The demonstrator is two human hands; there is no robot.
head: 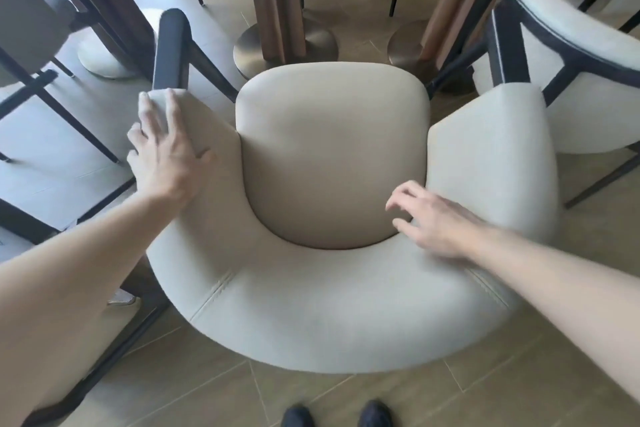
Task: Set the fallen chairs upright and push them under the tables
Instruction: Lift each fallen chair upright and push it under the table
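Observation:
A cream upholstered armchair (332,156) with a curved backrest and dark armrests stands upright right below me, its seat facing the table legs. My left hand (166,149) lies with spread, straight fingers on the top of the chair's left wing. My right hand (433,218) hovers over the right part of the backrest rim, its fingers loosely curled and holding nothing. The wooden table pedestal (277,0) on its round metal base rises just beyond the seat's front edge.
A second cream chair (571,55) stands close at the right. Another table's pedestal (450,0) and base are at the upper right. Dark chair legs and a round base (100,59) crowd the left. My shoes (337,416) are on the wood floor behind the chair.

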